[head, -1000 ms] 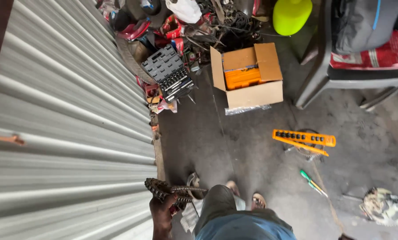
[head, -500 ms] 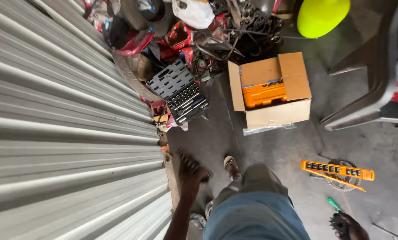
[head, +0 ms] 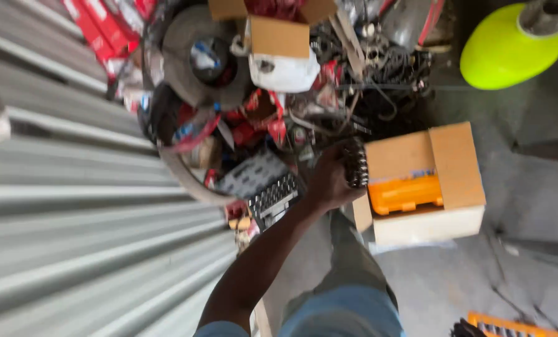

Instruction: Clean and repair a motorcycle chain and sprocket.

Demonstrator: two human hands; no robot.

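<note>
Blurred clutter hides most detail for me. Cardboard box [head: 456, 168] sits just right of my left hand [head: 329, 181], fingers wrapped around a dark chain [head: 356, 162]. Right hand [head: 466, 328] is cut off; its grip I cannot tell.

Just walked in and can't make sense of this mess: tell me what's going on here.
A person stands beside a corrugated metal wall, looking down. Their left hand is stretched forward with a grip on a dark, ribbed metal part, held over the edge of an open cardboard box that contains an orange case. Below the arm lies an open socket set, with a heap of parts and cables beyond. The right hand is barely visible at the bottom edge.
</note>
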